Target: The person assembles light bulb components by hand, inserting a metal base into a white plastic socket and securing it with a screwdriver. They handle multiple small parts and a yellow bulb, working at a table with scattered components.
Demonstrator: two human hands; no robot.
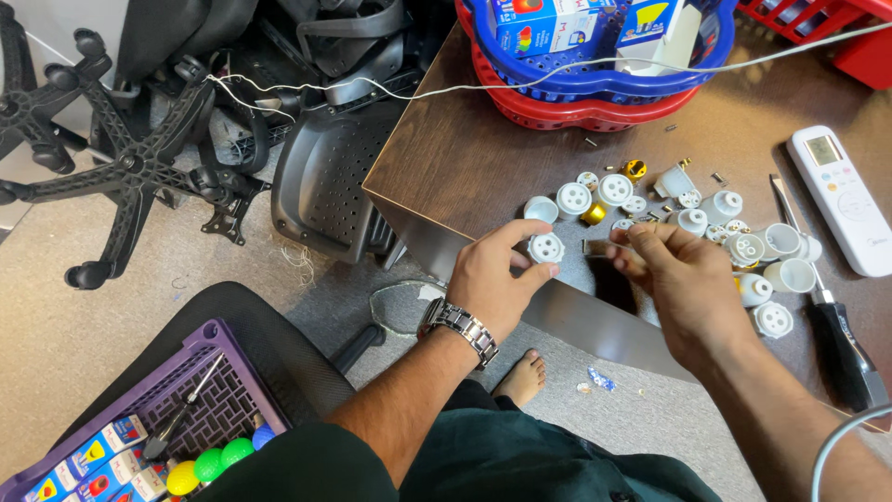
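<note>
Left hand [490,275] pinches a white round bulb base cap [545,247] between thumb and fingertips, held just over the near edge of the brown table [446,158]. Right hand [683,279] is curled, fingers bunched around a small dark metal piece [596,247] — most of it is covered, kind hard to tell. A silver wristwatch [462,327] sits on the left wrist.

Just beyond the hands lies a scatter of white caps [688,218], mixed with a few gold-coloured parts [635,169] and tiny screws. A black-handled screwdriver [841,339] lies to the right, tip partly hidden among the caps. A white remote [838,197] is beside it. Stacked blue and red baskets [595,93] are cut off at the top. A purple basket [200,386] sits lower left — contents only partly visible.
</note>
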